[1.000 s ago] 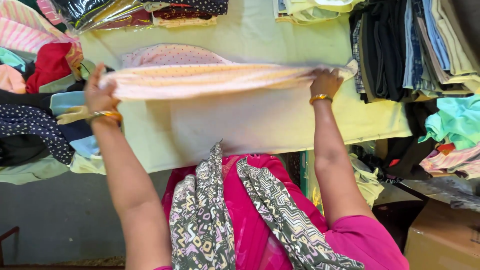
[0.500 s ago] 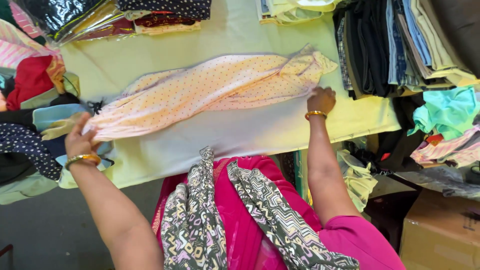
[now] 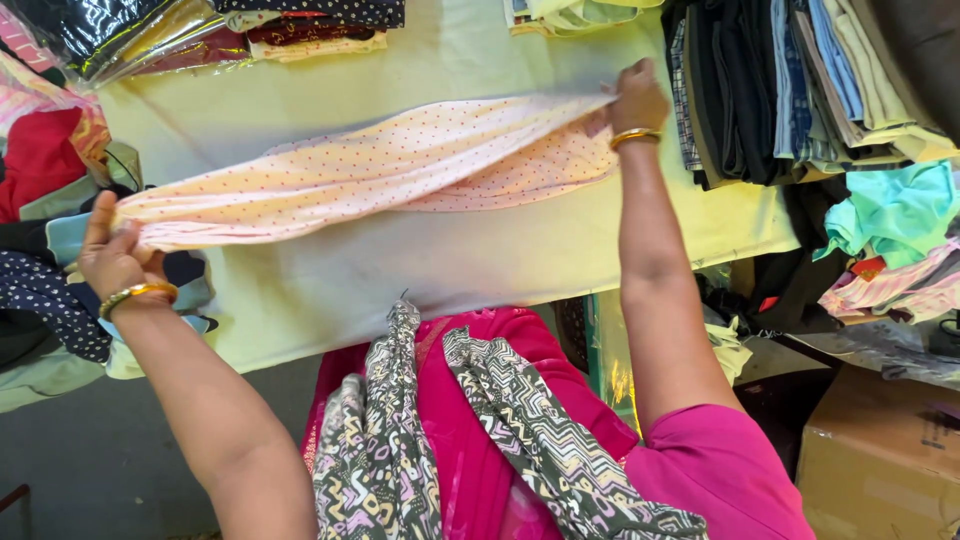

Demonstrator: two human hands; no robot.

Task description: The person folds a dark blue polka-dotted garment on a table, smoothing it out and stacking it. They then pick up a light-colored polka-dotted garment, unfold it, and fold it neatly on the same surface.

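Head view: dotted peach cloth (image 3: 370, 180), gathered into a long band and stretched over the pale green table (image 3: 420, 270), long axis running from the lower left near the table's left edge up to the upper right beside the stack of folded dark garments (image 3: 760, 90). Left hand (image 3: 115, 255), gold bangle at the wrist, fingers clenched on the cloth's lower-left end; right hand (image 3: 635, 100), likewise bangled, fingers pinching the upper-right end. Patterned scarf (image 3: 450, 440) hangs over pink clothing below the table edge.
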